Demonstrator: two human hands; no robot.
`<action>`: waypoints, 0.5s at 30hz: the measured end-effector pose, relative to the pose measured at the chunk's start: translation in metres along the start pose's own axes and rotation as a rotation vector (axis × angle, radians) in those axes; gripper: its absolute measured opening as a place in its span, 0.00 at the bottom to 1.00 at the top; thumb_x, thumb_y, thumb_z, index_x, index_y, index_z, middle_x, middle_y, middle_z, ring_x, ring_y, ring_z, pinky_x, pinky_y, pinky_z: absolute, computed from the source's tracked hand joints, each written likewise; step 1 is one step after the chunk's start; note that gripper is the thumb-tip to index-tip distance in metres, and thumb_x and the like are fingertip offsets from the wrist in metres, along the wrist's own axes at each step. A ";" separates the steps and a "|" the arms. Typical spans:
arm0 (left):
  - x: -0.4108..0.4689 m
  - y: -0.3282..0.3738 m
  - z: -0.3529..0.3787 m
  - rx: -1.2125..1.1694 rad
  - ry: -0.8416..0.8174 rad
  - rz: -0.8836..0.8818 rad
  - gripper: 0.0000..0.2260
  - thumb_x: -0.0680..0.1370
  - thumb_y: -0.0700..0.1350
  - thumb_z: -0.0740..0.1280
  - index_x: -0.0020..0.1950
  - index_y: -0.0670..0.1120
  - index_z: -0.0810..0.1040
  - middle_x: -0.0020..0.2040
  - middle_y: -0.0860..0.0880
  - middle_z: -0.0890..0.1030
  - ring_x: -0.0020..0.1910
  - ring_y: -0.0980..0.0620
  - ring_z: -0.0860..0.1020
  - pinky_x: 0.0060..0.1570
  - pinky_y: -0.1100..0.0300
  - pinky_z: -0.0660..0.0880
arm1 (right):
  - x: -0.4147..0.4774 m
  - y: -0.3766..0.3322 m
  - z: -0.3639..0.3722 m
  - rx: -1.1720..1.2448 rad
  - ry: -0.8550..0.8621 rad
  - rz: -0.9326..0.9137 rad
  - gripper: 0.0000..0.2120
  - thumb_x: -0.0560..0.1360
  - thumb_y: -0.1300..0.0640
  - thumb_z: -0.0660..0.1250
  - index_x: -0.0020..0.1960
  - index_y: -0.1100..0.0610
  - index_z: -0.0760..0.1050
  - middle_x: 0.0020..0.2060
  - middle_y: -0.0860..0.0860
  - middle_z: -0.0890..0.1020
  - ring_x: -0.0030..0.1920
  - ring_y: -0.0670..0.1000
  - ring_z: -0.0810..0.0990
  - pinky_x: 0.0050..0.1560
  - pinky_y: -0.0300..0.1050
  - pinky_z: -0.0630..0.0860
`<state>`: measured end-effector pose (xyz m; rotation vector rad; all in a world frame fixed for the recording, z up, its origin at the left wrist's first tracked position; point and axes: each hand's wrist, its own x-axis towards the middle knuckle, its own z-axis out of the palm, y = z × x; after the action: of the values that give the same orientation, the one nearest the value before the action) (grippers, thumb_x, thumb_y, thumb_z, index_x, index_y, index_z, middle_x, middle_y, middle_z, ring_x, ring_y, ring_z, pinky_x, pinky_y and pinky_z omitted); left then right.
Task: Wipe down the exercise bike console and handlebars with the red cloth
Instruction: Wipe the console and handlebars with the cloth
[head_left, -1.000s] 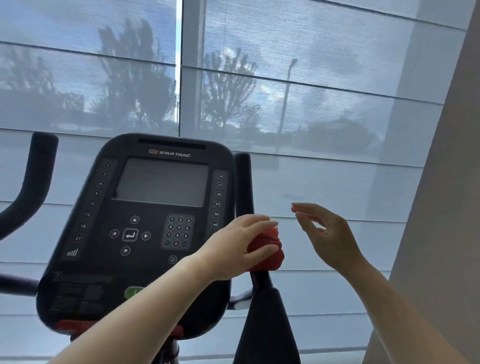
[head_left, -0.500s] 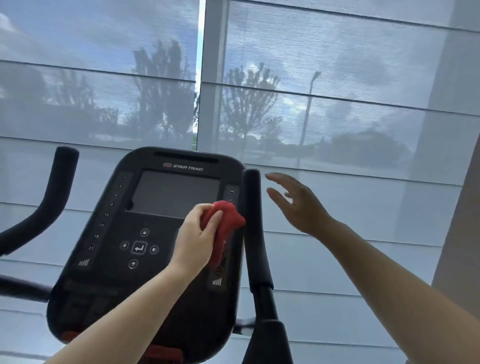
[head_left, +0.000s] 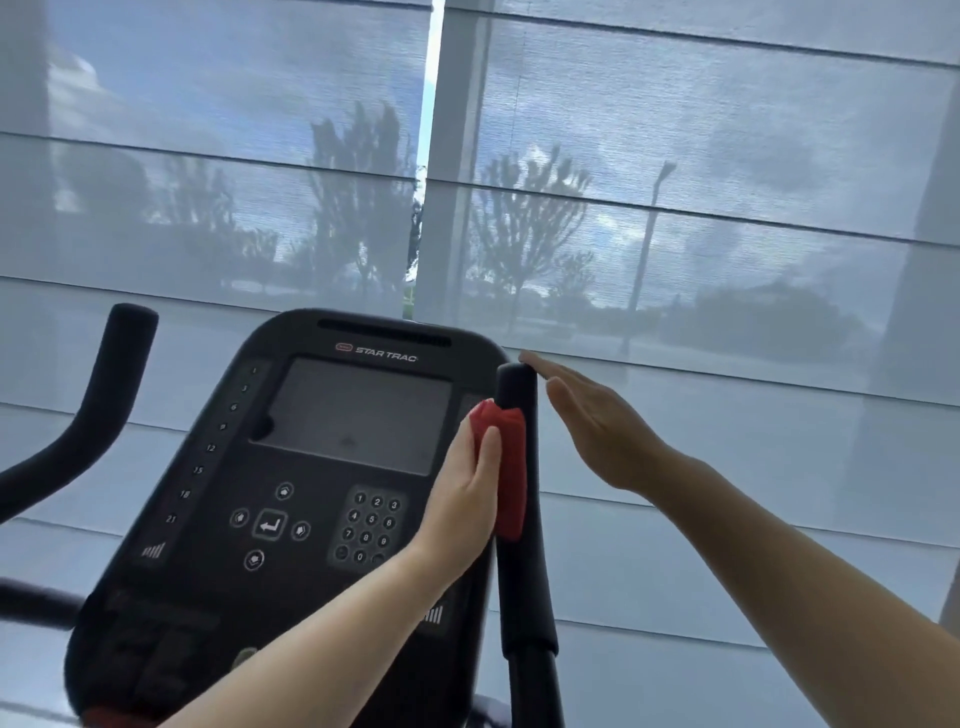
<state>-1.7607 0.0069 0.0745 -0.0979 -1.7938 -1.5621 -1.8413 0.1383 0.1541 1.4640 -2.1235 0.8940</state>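
The black Star Trac console fills the lower middle of the view, with its grey screen and a number keypad. Right beside it stands the upright right handlebar. My left hand holds the folded red cloth against the upper part of that bar, thumb on the cloth's near side. Just right of the bar's top, my right hand is flat with straight fingers and holds nothing; its fingertips reach the bar's tip. The curved left handlebar rises at the far left.
A sheer grey roller blind over a big window stands close behind the bike, with trees and a lamp post showing through. A pale wall edge is at the far right.
My left hand carried the red cloth from low on the right handlebar, past the console's right edge, up to the bar's upper part. My right hand rose and moved left toward the bar's top.
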 end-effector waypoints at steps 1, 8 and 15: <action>-0.003 -0.003 0.000 0.025 -0.025 0.013 0.20 0.75 0.63 0.53 0.66 0.63 0.64 0.60 0.65 0.73 0.59 0.74 0.69 0.54 0.79 0.63 | 0.000 0.000 0.001 0.013 0.002 -0.002 0.29 0.76 0.33 0.42 0.72 0.42 0.58 0.65 0.30 0.62 0.62 0.23 0.56 0.59 0.18 0.52; 0.000 0.001 0.010 0.122 0.034 0.126 0.28 0.76 0.58 0.58 0.73 0.50 0.61 0.67 0.56 0.70 0.66 0.64 0.67 0.66 0.67 0.63 | 0.004 0.003 0.007 0.113 0.021 0.045 0.30 0.75 0.33 0.41 0.71 0.42 0.61 0.68 0.36 0.66 0.68 0.36 0.63 0.68 0.48 0.66; -0.015 -0.015 0.009 0.267 0.013 0.134 0.29 0.79 0.50 0.62 0.76 0.50 0.52 0.64 0.67 0.59 0.60 0.81 0.56 0.55 0.85 0.52 | 0.005 0.008 0.007 0.190 0.047 0.062 0.35 0.72 0.28 0.39 0.70 0.43 0.64 0.68 0.38 0.69 0.68 0.37 0.64 0.67 0.54 0.67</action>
<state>-1.7616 0.0166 0.0533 -0.0778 -1.9267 -1.2173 -1.8500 0.1321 0.1501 1.4576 -2.1082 1.1691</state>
